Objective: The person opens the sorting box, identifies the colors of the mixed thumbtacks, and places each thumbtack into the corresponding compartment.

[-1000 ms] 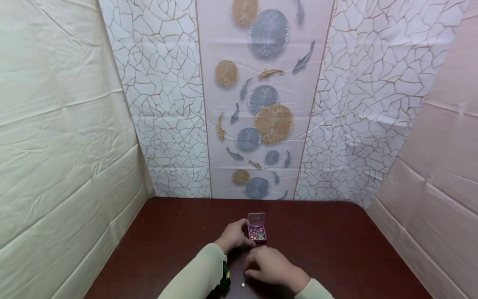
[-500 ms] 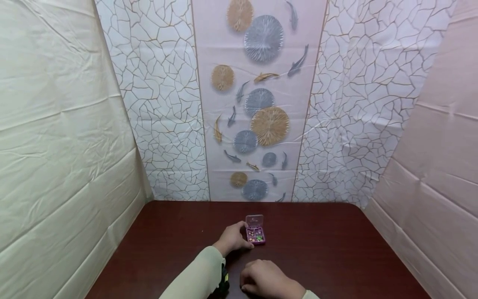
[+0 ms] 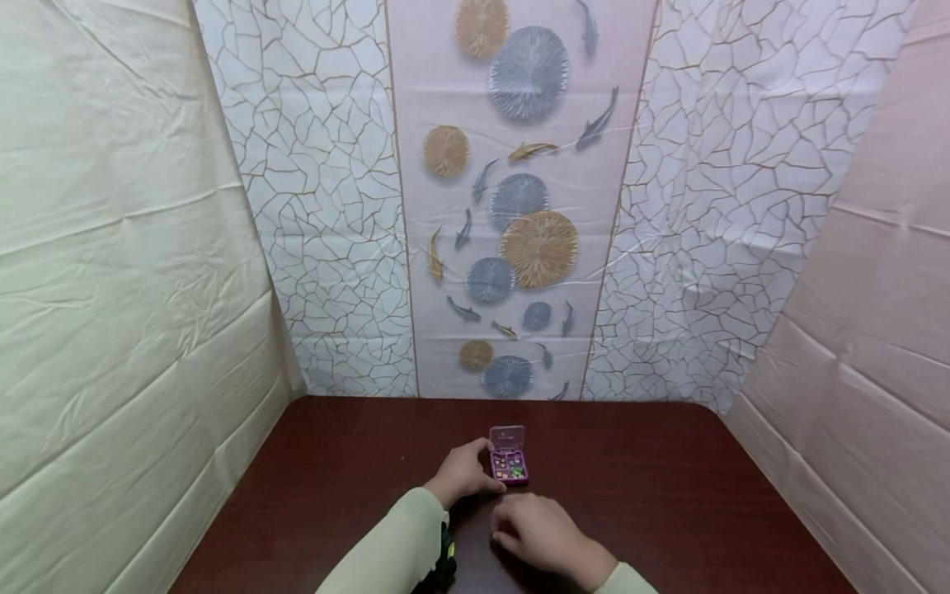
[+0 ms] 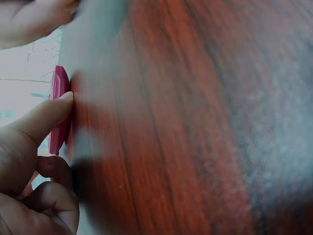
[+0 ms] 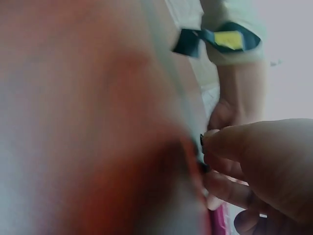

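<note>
A small purple pill box (image 3: 509, 477) stands on the dark red table with its clear lid (image 3: 508, 438) raised. Yellowish, green and other small pieces lie in its compartments. My left hand (image 3: 462, 474) grips the box at its left side, and the thumb presses its near edge, as the left wrist view shows on the pink box wall (image 4: 59, 83). Close in front of the box is my right hand (image 3: 542, 530), its fingers curled and thumb and fingertips together. The small white pill that lay on the table is out of sight, apparently between those fingertips.
The brown-red tabletop (image 3: 631, 478) reaches back to a patterned curtain (image 3: 512, 206). Cream cloth (image 3: 148, 289) hangs at the left and pinkish cloth (image 3: 876, 313) at the right. A black band with a yellow patch (image 5: 229, 40) circles the left wrist.
The right hand drew back over the white pill, then moved forward toward the box. The pill is gone from its place on the table. The left hand stays on the box.
</note>
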A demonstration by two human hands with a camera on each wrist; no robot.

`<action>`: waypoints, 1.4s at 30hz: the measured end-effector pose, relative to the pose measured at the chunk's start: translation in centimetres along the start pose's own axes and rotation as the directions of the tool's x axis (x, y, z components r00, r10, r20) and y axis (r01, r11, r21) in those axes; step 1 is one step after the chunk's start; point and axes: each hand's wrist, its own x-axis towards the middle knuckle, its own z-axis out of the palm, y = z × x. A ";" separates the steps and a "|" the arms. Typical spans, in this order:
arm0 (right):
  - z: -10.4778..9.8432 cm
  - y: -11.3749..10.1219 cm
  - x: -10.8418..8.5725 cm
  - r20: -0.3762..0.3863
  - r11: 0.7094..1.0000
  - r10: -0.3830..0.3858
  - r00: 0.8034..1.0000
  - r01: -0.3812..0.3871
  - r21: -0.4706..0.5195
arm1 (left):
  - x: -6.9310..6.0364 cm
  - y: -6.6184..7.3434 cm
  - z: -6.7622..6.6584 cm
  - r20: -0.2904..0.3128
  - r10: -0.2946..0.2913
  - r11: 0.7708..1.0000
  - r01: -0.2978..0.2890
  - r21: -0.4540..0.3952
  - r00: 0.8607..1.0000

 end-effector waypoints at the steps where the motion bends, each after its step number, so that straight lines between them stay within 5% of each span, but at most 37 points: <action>1: -0.3 0.4 0.3 -0.014 1.000 0.019 1.000 -0.019 -0.004 | -0.1 0.1 0.0 -0.004 0.007 1.000 -0.007 0.002 1.000; 13: -1.2 4.6 3.9 -0.136 0.962 0.262 0.956 -0.270 -0.043 | -0.1 0.1 -0.2 0.000 0.012 1.000 -0.012 -0.004 1.000; 21: -0.9 5.9 6.1 -0.121 0.938 0.346 0.931 -0.346 0.017 | -0.1 0.0 -0.2 0.013 -0.002 0.999 0.002 -0.033 1.000; 42: 0.3 6.5 8.1 -0.102 0.924 0.380 0.919 -0.383 -0.011 | 0.0 0.0 -0.3 -0.005 0.014 1.000 -0.014 -0.009 1.000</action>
